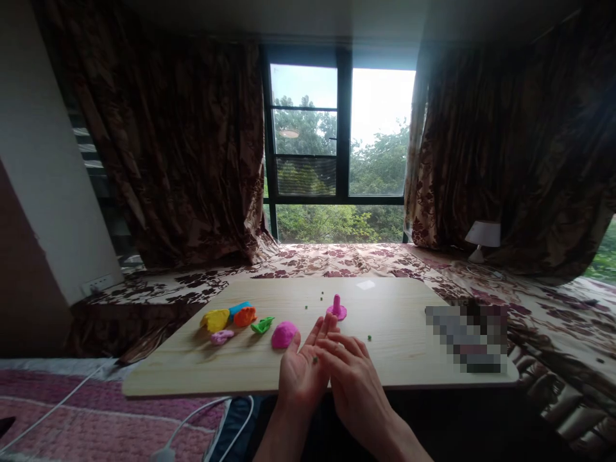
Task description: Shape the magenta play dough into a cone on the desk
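My left hand (299, 375) is turned palm up over the table's near edge, its fingers stretched out. A small green clay bit (314, 360) rests on that palm. My right hand (355, 372) lies palm down, its flat fingers touching the left hand's fingers and the side of the palm. Just beyond the fingertips stands a pink clay piece (337, 309), a flat disc with an upright stem. A rounded magenta clay dome (284, 335) sits left of my left hand. Another tiny green bit (369, 337) lies right of my right hand, and several more are scattered farther back.
On the wooden table (192, 378), yellow (214, 319), blue (239, 310), orange (245, 316), light pink (222, 337) and green clay lumps (262, 325) are grouped at left. A white paper piece (366, 285) lies at the back. A blurred-out object (466, 340) occupies the right end.
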`<state>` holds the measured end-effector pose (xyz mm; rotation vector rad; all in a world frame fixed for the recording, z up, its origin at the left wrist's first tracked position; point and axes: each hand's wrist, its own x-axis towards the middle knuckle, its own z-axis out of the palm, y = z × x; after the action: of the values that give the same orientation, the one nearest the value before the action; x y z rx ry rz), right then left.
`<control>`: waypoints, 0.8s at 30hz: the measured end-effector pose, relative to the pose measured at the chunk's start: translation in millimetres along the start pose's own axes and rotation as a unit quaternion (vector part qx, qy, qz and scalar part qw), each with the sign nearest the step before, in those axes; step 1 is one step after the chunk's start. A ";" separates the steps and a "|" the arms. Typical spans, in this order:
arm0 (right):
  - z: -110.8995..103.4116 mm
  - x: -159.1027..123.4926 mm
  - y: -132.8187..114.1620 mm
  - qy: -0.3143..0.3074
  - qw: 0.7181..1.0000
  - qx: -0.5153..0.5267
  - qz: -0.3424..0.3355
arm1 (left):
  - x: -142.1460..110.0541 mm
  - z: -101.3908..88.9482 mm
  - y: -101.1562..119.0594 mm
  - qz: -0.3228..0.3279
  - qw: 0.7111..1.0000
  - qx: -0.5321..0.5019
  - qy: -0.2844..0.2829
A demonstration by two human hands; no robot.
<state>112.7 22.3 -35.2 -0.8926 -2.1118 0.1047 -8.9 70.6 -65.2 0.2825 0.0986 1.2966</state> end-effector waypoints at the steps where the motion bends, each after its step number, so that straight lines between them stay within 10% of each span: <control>1: 0.5 1.5 2.9 0.002 1.000 -0.013 0.008 | -0.8 0.4 -1.5 -0.002 1.000 -0.003 -0.006; 10: 25.9 -0.3 -4.0 -0.096 0.994 -0.041 -0.037 | -5.1 -2.9 -10.2 0.012 0.997 0.005 -0.072; 16: 22.2 10.3 4.9 -0.035 0.996 -0.056 0.062 | -7.0 0.5 -15.3 -0.023 0.996 0.021 -0.083; 24: 32.1 4.9 -6.1 -0.044 0.998 -0.029 0.017 | -5.8 -5.7 -12.3 -0.004 0.998 0.024 -0.062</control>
<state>84.2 28.0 -50.9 -0.9755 -2.1903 0.1017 -0.3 62.9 -74.4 0.4028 0.0254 1.2666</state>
